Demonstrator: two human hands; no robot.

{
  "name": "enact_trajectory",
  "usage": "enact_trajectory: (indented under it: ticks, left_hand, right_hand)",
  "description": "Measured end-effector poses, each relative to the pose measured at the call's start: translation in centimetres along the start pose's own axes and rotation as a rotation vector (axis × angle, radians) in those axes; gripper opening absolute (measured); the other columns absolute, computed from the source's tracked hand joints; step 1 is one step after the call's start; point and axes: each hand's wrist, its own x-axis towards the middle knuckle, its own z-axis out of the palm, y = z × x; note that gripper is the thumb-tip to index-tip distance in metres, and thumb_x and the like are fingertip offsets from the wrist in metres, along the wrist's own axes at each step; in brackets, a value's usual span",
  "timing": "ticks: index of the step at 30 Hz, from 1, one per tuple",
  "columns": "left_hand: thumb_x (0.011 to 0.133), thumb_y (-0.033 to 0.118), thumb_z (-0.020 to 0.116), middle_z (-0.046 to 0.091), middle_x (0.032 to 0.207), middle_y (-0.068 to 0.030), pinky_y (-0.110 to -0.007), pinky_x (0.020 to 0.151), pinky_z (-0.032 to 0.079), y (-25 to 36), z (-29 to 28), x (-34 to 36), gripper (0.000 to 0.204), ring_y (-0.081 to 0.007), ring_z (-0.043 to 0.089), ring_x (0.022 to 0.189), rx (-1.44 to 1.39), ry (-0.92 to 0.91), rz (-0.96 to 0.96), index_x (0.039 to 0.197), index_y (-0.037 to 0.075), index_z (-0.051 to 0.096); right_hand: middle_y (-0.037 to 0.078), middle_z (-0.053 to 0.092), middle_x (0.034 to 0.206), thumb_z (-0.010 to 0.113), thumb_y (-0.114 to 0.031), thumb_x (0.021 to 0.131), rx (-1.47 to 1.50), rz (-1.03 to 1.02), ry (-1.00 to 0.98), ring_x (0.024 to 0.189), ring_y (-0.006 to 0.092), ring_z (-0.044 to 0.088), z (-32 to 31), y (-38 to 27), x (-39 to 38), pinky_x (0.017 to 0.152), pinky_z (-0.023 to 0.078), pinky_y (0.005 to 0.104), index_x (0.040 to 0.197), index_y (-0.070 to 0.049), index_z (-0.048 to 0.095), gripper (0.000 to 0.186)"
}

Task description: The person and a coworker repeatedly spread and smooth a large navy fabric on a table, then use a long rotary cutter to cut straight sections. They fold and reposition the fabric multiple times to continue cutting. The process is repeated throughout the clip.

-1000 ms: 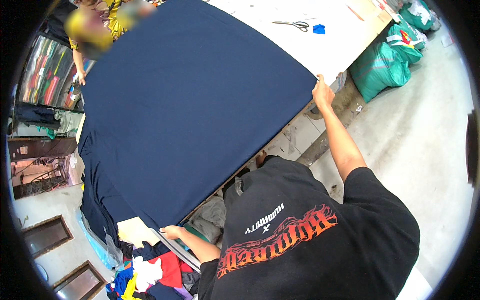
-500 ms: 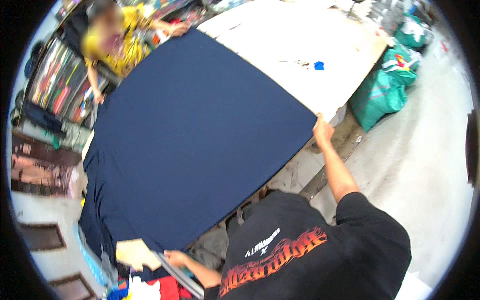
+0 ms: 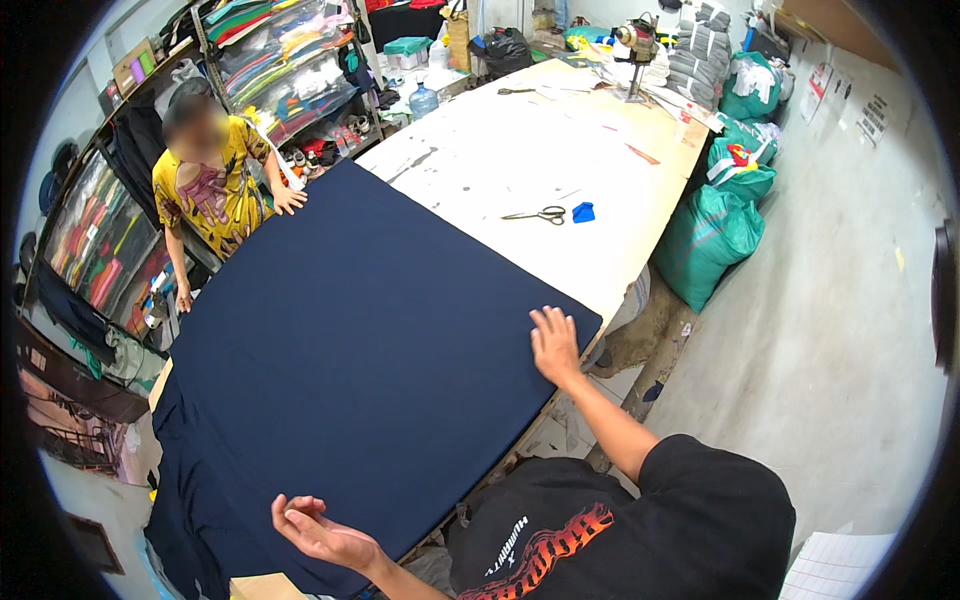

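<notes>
A wide dark navy cloth (image 3: pixel 380 350) covers the near part of a big pale table and hangs in folds over its left end. My right hand (image 3: pixel 556 345) lies on the cloth near its right corner, fingers spread and holding nothing. Over the near left part of the cloth my left hand (image 3: pixel 325 535) is raised, palm turned up, its fingers loosely bent and apart with nothing in them. On the far side a person in a yellow patterned shirt (image 3: pixel 240 160) has one hand resting on the cloth's far corner and the other at its far left edge.
Scissors (image 3: pixel 550 215) and a small blue piece (image 3: pixel 583 212) lie on the pale tabletop (image 3: pixel 470 170). A cutting machine (image 3: pixel 637 45) stands at the far end. Green sacks (image 3: pixel 705 245) line the right side. Shelves of folded fabric (image 3: pixel 280 60) stand at the back left.
My right hand has let go of the cloth's corner and now lies flat on it. My left hand has risen off the near edge over the cloth. The view has shifted.
</notes>
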Motion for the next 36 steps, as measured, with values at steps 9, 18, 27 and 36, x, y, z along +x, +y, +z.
enact_trajectory:
  ticks: [9,18,27,36]
  left_hand:
    - [0.114,0.021,0.042,0.066,0.083,-0.0088,-0.029,0.071,0.053,5.2,-0.6,4.6,0.031,-0.0139,0.064,0.076,0.021,-0.227,0.632,0.109,0.003,0.065]
    - [0.106,0.035,0.062,0.064,0.141,-0.0206,-0.042,0.109,0.051,-24.8,-28.3,3.9,0.051,-0.0323,0.064,0.127,0.986,-0.099,-0.266,0.138,-0.005,0.061]
    - [0.102,0.057,0.053,0.067,0.121,-0.0326,-0.056,0.096,0.054,-30.0,-45.3,5.7,0.074,-0.0488,0.066,0.110,1.256,0.098,-0.617,0.125,-0.013,0.063]
    - [0.107,0.047,0.057,0.062,0.144,-0.0186,-0.050,0.114,0.047,-36.6,-46.4,9.8,0.060,-0.0359,0.061,0.130,-0.374,-0.091,-1.184,0.142,-0.002,0.058]
  right_hand:
    - [0.015,0.018,0.175,0.034,-0.044,0.112,-0.152,0.222,-0.205,0.162,0.0329,0.012,1.4,1.5,-1.8,0.131,0.005,0.0530,0.167,-0.027,0.030,0.057]
    - [0.021,0.012,0.175,0.031,-0.043,0.113,-0.078,0.855,-0.080,0.160,0.0446,0.012,0.2,4.0,-4.1,0.128,0.008,0.0616,0.169,-0.017,0.022,0.062]
    - [0.025,0.016,0.173,0.037,-0.033,0.113,0.081,0.269,-0.087,0.161,0.0432,0.011,1.1,-16.0,-14.1,0.130,0.008,0.0567,0.164,-0.007,0.031,0.058]
    - [0.022,0.019,0.173,0.039,-0.038,0.111,-0.140,0.144,-0.136,0.161,0.0418,0.011,5.3,-25.2,-19.1,0.130,0.005,0.0563,0.165,-0.014,0.034,0.059]
